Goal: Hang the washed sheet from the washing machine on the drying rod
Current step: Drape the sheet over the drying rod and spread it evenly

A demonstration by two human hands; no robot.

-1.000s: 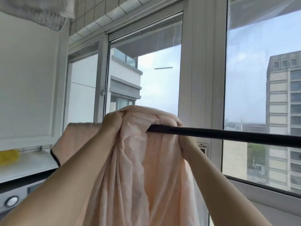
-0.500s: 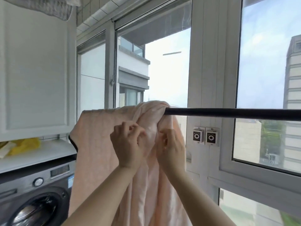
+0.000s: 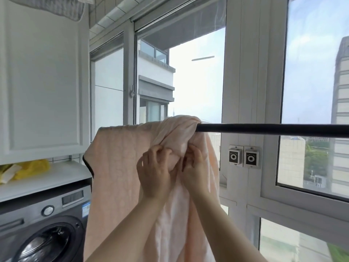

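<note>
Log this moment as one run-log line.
sheet: draped over drying rod, bunched below it | left hand: grips bunch | right hand: grips bunch

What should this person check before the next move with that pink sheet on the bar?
1. The sheet hangs over the drying rod: ok.
2. Grip: ok, the left hand and the right hand both pinch the bunched fold just under the rod.
3. Cloth spread flat: not ok, it is wadded up at its right end.
4. Room to spread: ok, the rod is bare to the right.
5. Lower hem off the floor: cannot tell, out of view.
</note>
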